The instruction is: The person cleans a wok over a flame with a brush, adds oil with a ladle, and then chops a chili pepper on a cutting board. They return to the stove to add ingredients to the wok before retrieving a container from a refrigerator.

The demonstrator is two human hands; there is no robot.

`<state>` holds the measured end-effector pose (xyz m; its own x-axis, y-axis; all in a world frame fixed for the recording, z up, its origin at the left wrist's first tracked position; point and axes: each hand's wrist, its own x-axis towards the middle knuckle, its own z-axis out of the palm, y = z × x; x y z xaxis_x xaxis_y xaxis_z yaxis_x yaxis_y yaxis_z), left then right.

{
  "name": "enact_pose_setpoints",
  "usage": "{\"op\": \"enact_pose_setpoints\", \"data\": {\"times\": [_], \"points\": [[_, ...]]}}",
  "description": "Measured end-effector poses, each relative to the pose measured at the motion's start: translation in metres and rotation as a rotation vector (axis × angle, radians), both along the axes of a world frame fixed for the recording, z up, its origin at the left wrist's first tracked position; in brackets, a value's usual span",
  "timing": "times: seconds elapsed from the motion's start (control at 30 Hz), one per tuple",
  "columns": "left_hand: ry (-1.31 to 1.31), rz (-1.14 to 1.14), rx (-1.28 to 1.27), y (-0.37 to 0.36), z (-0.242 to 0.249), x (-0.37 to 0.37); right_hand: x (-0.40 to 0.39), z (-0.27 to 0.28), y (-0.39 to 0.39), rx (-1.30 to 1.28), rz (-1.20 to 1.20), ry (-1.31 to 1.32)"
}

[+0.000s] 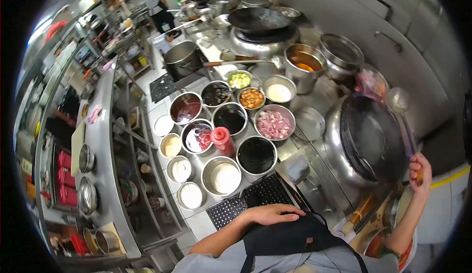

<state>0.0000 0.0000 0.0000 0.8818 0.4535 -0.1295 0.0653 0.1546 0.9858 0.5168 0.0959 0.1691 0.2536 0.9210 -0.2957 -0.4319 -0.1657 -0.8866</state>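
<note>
Evidently, the right hand [420, 170] grips a long silver metal ladle [398, 100] near its end, bowl ahead, likely for distance from the round black wok [374, 135] just left; the left hand [275, 215], fingers together, rests on a black cloth apron [282, 241].

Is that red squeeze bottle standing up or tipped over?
Upright: the red bottle stands among the metal pots, its top facing up.

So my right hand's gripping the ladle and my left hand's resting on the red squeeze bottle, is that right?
Not quite: in the head view, your left hand rests on the black apron, not on the red squeeze bottle. Your right hand does grip the ladle.
</note>
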Motion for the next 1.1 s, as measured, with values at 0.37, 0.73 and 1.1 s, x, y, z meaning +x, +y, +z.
{"op": "enact_pose_setpoints", "data": {"times": [0.37,0.73,1.1], "points": [[0.082,-0.340,0.069,0.030,0.029,0.056,0.005,-0.096,-0.195,0.086,-0.268,-1.717],[0.316,-0.372,0.177,0.029,0.037,0.086,0.029,-0.127,-0.308,-0.617,-0.381,-1.827],[0.415,-0.311,0.331,0.023,0.045,0.082,-0.053,-0.139,-0.238,-0.656,-0.335,-1.377]]}}
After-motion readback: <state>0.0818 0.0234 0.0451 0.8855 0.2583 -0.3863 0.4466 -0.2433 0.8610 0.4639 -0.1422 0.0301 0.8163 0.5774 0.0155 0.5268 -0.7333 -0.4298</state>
